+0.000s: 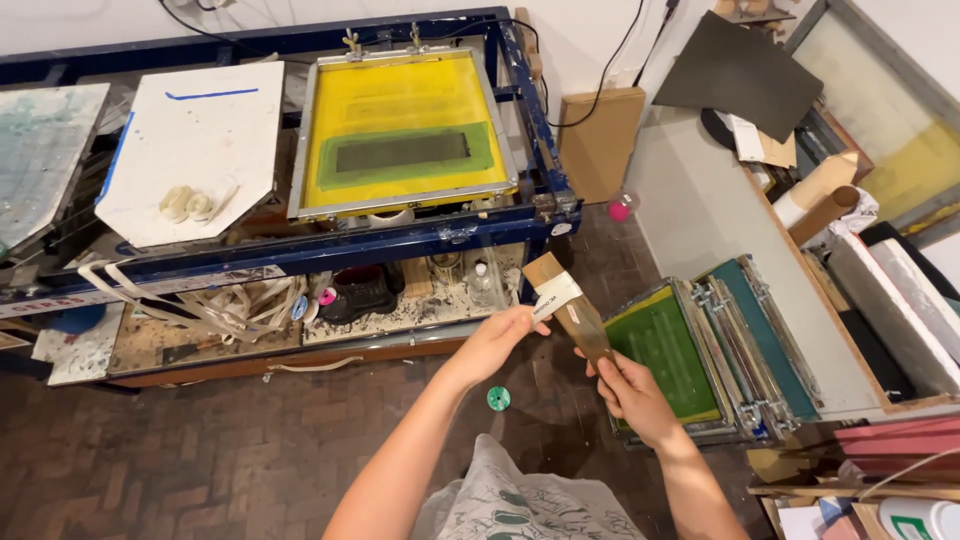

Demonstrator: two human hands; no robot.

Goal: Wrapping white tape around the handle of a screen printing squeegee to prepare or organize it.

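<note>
A wooden-handled squeegee (pixel 567 305) is held mid-air before the screen-printing press (pixel 440 235): its lower end is clasped in the right hand (pixel 632 398), its taped middle pinched by the left hand (pixel 497 340). Apparently being readied; next, carrying to the yellow screen (pixel 405 130) seems required.

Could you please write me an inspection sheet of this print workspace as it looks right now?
Surface: dark brick floor, paint-spattered lower wooden shelf under the blue metal press frame.
Job's things: long wooden squeegee with a white tape band, held tilted in both hands; yellow mesh screen in a metal frame lying on the press.
Clutter: white pallet board, loose white straps, stack of framed green screens leaning by the wall, small green round lid on the floor.
Grippers: left hand pinches the tape band; right hand grips the lower end.
Cables: black cables on the wall.
Surroundings: white wall, brown cardboard sheet.
</note>
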